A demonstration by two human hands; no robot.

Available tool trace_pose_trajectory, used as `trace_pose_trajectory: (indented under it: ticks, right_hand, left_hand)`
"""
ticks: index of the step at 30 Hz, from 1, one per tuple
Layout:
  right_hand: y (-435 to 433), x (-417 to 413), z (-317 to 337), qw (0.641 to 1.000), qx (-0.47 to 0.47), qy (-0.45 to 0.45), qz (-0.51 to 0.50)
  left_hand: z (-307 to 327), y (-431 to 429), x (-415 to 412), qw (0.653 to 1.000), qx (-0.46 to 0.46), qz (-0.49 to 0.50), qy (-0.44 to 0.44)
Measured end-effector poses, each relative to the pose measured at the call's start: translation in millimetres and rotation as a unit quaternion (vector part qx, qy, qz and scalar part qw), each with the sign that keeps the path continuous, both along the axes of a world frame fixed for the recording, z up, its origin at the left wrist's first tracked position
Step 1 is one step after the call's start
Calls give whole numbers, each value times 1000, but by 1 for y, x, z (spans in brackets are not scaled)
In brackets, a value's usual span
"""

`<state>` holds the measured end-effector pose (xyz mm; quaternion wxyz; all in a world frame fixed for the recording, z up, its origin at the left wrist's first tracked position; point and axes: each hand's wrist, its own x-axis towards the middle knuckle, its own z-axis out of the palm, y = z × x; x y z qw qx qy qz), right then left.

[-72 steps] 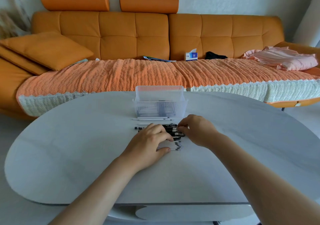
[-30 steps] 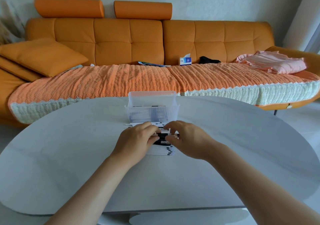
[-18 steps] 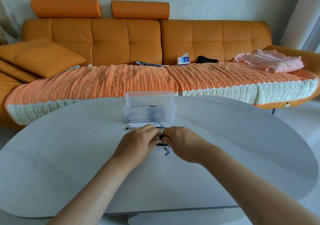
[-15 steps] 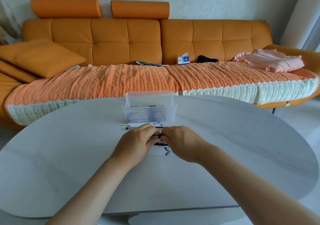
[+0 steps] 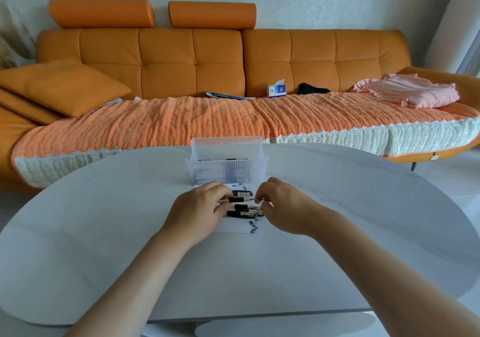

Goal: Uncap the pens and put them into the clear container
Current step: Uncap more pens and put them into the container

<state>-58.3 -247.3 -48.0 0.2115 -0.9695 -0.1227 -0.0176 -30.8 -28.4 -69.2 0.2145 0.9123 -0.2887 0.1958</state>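
Left hand (image 5: 200, 209) on pen (image 5: 237, 199), right hand (image 5: 283, 206) on cap (image 5: 264, 201); tissue-box (image 5: 277, 91) lettering illegible

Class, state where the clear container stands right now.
In the head view the clear container stands mid-table near the far edge, just beyond the pens, with the orange sofa behind it.

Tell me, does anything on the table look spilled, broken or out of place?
Nothing stands out. The left hand and the right hand grip one pen over a tidy row of pens, and the clear container stands upright behind them.
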Motion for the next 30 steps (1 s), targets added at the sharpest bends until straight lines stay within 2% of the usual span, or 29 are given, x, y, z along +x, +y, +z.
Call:
trace_pose_trajectory:
  ticks: [5,8,18,26,30]
  right_hand:
    - [-22,7,-8,998,-30,-6,-59]
    - [-30,6,-9,996,7,-6,-86]
    - [-32,7,-15,995,11,39,-91]
    - [-23,-3,-3,998,-38,-41,-14]
    - [-12,-7,0,997,-65,-44,22]
  left_hand:
    - [-2,4,1,1000,9,24,6]
    - [-1,0,0,1000,12,20,8]
    - [-6,-11,-1,1000,5,-8,16]
    - [-7,-16,0,999,26,-23,9]
    - [-6,-19,-2,999,29,-27,-4]
